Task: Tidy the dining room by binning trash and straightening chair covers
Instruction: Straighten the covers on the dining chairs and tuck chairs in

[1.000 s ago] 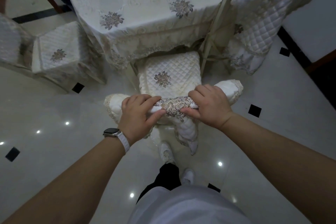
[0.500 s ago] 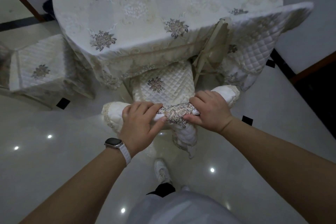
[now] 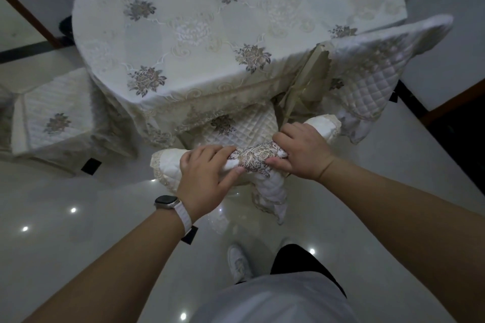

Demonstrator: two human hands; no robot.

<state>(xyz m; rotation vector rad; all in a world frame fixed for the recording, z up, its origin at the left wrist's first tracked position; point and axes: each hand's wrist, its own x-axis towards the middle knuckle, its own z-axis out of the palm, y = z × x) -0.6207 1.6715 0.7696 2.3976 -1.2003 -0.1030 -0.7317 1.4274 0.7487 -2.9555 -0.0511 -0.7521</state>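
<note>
**tidyfan:** Where's the chair cover (image 3: 253,161), and what are the hands doing?

**lurker22:** It's over the top of the backrest of the nearest chair (image 3: 246,134), which is tucked in at the round table (image 3: 262,8). The left hand (image 3: 202,178) and right hand (image 3: 301,155) both grip that top edge. They're a little apart, one on each side of the embroidered flower patch, fingers curled over and thumbs pinching from the near side.

**tidyfan:** Anything crowding it?

**lurker22:** Yep. The tablecloth (image 3: 183,102) has a lace hem hanging over the far part of the quilted seat (image 3: 259,124). A second chair (image 3: 372,71) sits just beside the right hand, its quilted cover tilted, with loose beige ties (image 3: 301,92) dangling between them. Another covered seat (image 3: 55,118) stands well apart on the left. There's glossy floor (image 3: 78,257) with dark diamond insets all round.

**tidyfan:** What can't you make out?

**lurker22:** The chair frame and legs, all hidden under fabric. The left seat is blurry and cut off at the edge. One white shoe (image 3: 238,262) shows, but the other foot is mostly hidden. There's a smartwatch (image 3: 166,202) on the left wrist, face unreadable.
</note>
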